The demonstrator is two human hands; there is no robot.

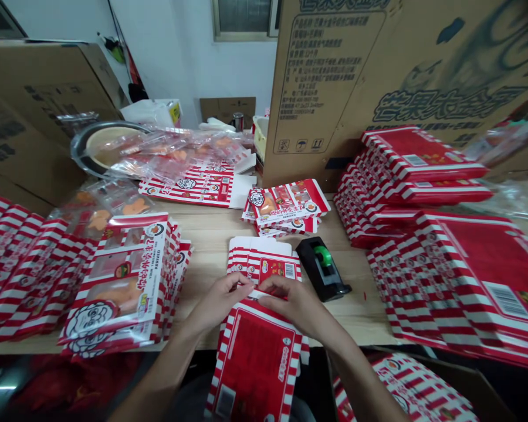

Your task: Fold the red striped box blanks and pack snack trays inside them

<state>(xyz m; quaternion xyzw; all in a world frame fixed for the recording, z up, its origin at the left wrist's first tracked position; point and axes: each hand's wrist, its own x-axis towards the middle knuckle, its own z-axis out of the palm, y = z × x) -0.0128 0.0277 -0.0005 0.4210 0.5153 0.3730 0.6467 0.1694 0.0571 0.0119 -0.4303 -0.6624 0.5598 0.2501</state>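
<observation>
A red carton (261,357) with red-and-white striped sides hangs over the table's front edge toward me, its far end between my two hands. My left hand (222,299) pinches the white flap edge at that end from the left. From the right, my right hand (293,296) grips the same end, fingers bent, fingertips close to the left ones. Partly beneath them on the table lie flattened striped cartons (264,255) with white flaps. A black tape dispenser (321,269) with a green core stands just right of my right hand.
Tall stacks of striped cartons stand at right (475,275) and left (118,281). Two or three windowed cartons (290,205) lie at the back centre. Clear bags of orange pieces (176,149) lie behind, beside a round basin (81,152). A large cardboard box (321,123) blocks the back right.
</observation>
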